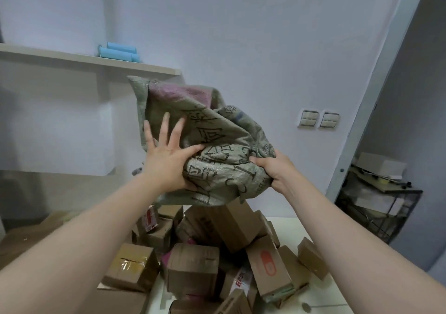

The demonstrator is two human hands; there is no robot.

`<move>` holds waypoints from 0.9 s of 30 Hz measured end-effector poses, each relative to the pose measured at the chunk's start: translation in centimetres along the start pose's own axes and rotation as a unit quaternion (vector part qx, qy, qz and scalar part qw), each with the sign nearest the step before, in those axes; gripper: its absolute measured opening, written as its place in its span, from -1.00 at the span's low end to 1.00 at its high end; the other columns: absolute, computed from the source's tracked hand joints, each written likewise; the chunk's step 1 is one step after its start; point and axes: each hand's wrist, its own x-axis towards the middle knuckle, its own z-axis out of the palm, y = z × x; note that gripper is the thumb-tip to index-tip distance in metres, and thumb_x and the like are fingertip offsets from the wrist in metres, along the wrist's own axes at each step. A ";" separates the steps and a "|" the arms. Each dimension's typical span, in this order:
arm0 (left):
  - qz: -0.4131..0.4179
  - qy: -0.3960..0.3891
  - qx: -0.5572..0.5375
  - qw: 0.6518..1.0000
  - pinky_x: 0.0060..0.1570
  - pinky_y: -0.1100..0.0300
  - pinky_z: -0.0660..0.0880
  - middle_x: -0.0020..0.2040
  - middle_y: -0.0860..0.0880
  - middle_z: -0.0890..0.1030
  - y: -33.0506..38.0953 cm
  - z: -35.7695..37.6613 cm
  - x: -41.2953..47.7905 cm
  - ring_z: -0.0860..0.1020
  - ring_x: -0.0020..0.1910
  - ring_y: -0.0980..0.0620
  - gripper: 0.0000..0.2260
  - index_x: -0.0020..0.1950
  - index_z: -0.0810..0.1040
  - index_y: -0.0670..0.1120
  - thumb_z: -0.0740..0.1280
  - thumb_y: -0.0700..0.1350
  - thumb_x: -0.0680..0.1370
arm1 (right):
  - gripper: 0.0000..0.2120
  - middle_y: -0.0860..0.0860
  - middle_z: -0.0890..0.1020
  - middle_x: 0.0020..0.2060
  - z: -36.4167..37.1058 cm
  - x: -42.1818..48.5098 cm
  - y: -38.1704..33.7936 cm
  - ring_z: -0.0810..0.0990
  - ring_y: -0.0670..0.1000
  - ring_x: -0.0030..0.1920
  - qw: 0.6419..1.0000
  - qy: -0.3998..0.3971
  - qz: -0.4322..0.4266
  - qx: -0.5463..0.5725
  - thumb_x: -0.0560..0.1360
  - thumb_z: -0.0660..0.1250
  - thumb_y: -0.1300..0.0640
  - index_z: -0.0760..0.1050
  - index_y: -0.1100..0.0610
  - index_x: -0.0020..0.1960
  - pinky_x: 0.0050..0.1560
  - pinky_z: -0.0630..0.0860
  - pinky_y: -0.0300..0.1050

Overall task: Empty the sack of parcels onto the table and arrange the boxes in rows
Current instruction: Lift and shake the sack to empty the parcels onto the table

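Note:
A grey-green woven sack (217,144) with black writing and a pink band is lifted above the table, crumpled and mostly slack. My left hand (169,156) lies against its left side with the fingers spread and straight and the thumb pressed into the cloth. My right hand (277,168) grips a bunched fold at the sack's lower right. Below it lies a loose heap of several brown cardboard boxes (193,267), tilted at all angles; one tall box (239,224) stands right under the sack's mouth. A box with a red pill mark (268,270) lies to the right.
The white table (323,299) shows at the lower right, near its right edge. A flat piece of cardboard (26,236) lies at the left. Behind are a wall shelf (91,60) with blue rolls (118,52), two wall switches (319,119), and a wire rack (379,202) at the right.

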 end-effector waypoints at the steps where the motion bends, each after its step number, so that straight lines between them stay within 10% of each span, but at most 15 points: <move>1: -0.008 -0.009 -0.055 0.998 0.32 -0.43 -0.39 0.54 -0.14 -0.35 -0.2 0.0 0.0 -0.40 0.48 -0.31 -0.08 0.47 0.10 0.37 0.43 0.44 0.20 | -0.59 0.18 0.68 0.00 0.0 0.0 0.2 0.69 0.18 -0.09 1.000 -0.002 0.011 0.013 0.42 0.44 0.42 0.53 0.16 0.21 -0.18 0.64 0.09; 3: -0.058 -0.063 -0.314 0.945 0.43 -0.18 -0.18 0.56 -0.12 -0.18 0.4 0.0 0.1 -0.08 0.54 -0.25 0.04 0.49 0.05 0.21 0.59 0.24 0.18 | -0.60 0.19 0.69 -0.01 0.4 0.0 0.9 0.71 0.19 -0.12 0.998 -0.011 0.034 0.054 0.45 0.41 0.40 0.50 0.17 0.25 -0.25 0.65 0.11; 7: -0.167 -0.099 -0.728 0.658 0.15 0.03 0.46 0.47 -0.16 0.27 2.5 0.4 0.0 0.41 0.33 -0.14 0.12 0.57 -0.21 0.14 0.53 -0.32 0.35 | -0.74 0.17 0.70 -0.19 1.9 -0.5 1.5 0.71 0.10 -0.33 0.992 -0.016 0.066 0.106 0.51 0.37 0.34 0.53 0.25 0.20 -0.44 0.61 0.00; 12: -0.176 -0.135 -0.847 0.483 0.01 0.03 0.58 0.39 -0.08 0.41 4.8 0.2 0.3 0.53 0.21 -0.10 0.16 0.57 -0.03 0.19 0.64 -0.03 0.17 | -0.74 0.21 0.71 -0.13 2.7 -0.7 2.6 0.71 0.16 -0.16 0.993 0.008 0.085 0.082 0.44 0.47 0.28 0.59 0.31 0.11 -0.15 0.66 0.15; 19: -0.280 0.002 -0.715 0.641 0.00 0.15 0.51 0.09 -0.01 0.61 5.2 0.5 1.4 0.59 0.04 -0.02 -0.29 0.33 0.44 0.04 0.61 -0.26 0.25 | -0.58 0.16 0.68 0.04 2.2 -2.1 3.0 0.66 0.15 -0.05 0.980 -0.094 0.123 -0.122 0.49 0.45 0.08 0.50 0.27 0.25 0.12 0.57 0.20; 22: -0.266 0.023 -0.561 0.783 -0.06 0.17 0.46 0.07 0.09 0.59 4.1 0.6 0.4 0.55 0.07 -0.04 -0.41 0.27 0.50 0.18 0.44 -0.32 0.35 | -0.22 0.17 0.39 0.40 1.3 -1.6 2.5 0.47 0.24 0.27 0.958 -0.067 0.117 -0.254 0.40 0.50 -0.03 0.19 0.12 0.48 0.27 0.41 0.32; 25: -0.216 0.028 -0.406 0.888 -0.11 0.10 0.55 0.25 0.07 0.57 3.2 1.2 -0.7 0.54 0.18 -0.11 -0.35 0.31 0.48 0.25 0.26 -0.39 0.39 | -0.23 0.06 0.11 0.51 1.2 -1.0 0.7 0.14 0.16 0.50 0.948 0.089 -0.212 -0.218 0.46 0.37 0.05 0.05 -0.08 0.55 0.47 0.17 0.21; 27: -0.187 0.013 -0.378 0.907 -0.18 0.05 0.60 0.32 0.05 0.54 2.8 1.6 -1.2 0.54 0.22 -0.09 -0.30 0.31 0.48 0.26 0.24 -0.44 0.38 | -0.40 -0.04 0.11 0.53 1.1 -1.0 -0.9 0.05 0.10 0.53 0.839 0.070 -0.438 -0.314 0.48 0.30 0.01 0.25 -0.13 0.50 0.50 0.01 0.08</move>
